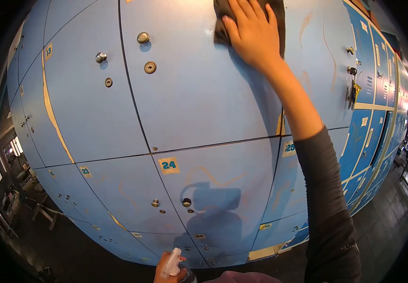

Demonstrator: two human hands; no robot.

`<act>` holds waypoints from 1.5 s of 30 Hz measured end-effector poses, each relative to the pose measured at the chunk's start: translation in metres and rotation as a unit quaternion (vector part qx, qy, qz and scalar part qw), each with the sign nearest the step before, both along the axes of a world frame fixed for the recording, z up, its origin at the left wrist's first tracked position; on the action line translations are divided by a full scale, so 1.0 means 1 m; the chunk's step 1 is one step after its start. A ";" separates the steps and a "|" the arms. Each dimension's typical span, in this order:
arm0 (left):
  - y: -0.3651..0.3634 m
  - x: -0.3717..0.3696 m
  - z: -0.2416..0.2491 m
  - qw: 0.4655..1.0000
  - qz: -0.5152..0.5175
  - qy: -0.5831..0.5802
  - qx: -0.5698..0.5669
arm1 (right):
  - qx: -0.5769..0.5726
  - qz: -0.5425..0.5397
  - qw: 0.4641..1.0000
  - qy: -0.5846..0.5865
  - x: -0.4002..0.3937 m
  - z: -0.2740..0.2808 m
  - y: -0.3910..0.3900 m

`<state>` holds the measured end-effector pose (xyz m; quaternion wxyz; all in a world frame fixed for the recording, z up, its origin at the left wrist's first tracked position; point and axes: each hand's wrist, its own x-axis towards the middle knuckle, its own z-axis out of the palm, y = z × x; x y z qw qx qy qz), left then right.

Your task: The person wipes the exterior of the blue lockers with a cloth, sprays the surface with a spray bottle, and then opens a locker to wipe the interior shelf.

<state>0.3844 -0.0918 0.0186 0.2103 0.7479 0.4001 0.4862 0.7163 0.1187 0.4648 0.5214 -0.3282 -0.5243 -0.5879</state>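
Observation:
High on a blue locker door, my right hand holds a dark cloth against the surface. Its fingers are spread over the cloth, and their tips lie at the top edge of the view. Low down, my left hand is wrapped round a spray bottle with a white trigger head. The bottle's body is mostly hidden below the view. Faint brownish streaks mark the door right of the cloth and the door numbered 24 beneath it.
Round knobs and keyholes stick out from the doors. Keys hang from a lock at the right. More blue lockers run off to the right above a dark tiled floor. A wooden-looking stand is at the left.

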 end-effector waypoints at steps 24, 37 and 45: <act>0.023 0.008 -0.012 0.981 -0.015 -0.152 -0.118 | -0.068 -0.004 0.997 -0.022 0.000 -0.080 -0.013; 0.027 0.003 0.003 0.793 0.145 -0.315 -0.502 | -0.217 0.039 0.975 -0.041 -0.058 -0.193 -0.025; -0.001 -0.011 -0.016 0.943 -0.157 -0.271 -0.113 | -0.248 0.029 0.963 -0.102 -0.065 -0.234 -0.037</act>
